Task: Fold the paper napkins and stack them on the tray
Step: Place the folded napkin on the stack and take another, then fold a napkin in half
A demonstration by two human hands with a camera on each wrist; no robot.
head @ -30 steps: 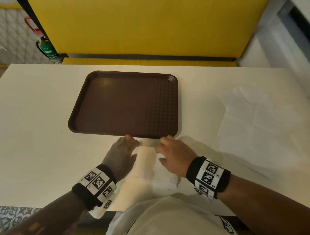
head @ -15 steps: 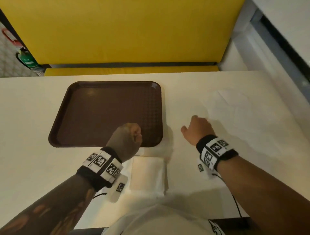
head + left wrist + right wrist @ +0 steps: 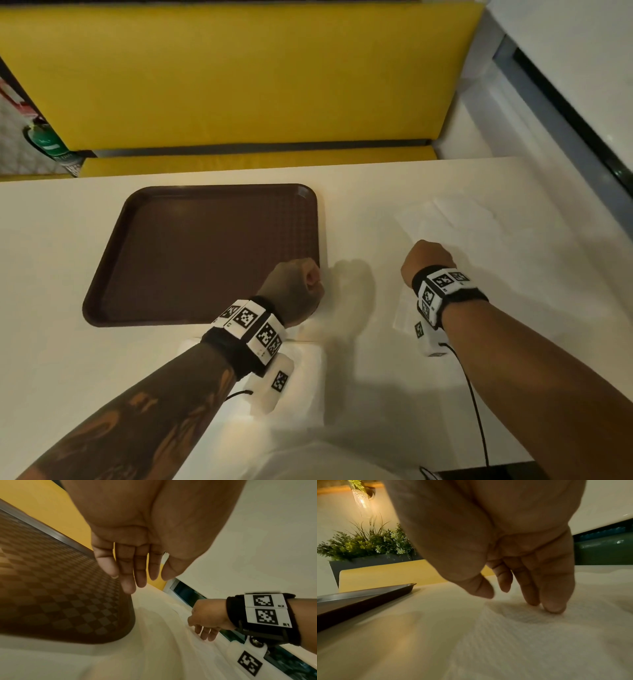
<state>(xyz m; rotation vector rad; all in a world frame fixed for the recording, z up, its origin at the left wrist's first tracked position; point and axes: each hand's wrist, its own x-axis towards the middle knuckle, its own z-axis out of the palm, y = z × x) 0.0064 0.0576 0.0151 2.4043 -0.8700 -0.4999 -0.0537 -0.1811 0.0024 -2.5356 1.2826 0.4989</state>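
Yellow bench (image 3: 239, 78) backs my table (image 3: 51, 274). Right of the tray (image 3: 205, 253), my right hand (image 3: 513, 561) presses straight fingertips (image 3: 553, 607) on a napkin (image 3: 530, 628); left hand (image 3: 137, 534) hangs relaxed, holding nothing. Wristband tags (image 3: 267, 609) read R1, R2.

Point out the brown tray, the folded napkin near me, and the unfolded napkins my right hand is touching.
brown tray (image 3: 191, 253): head view, bare textured floor.
folded napkin (image 3: 310, 373): head view, flat top, right part.
unfolded napkins (image 3: 539, 635): right wrist view, sheet below the fingertips.
right hand (image 3: 513, 550): right wrist view, palm.

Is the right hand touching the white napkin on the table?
Touching. The right wrist view shows the right hand's fingertips pressed onto the unfolded napkin.
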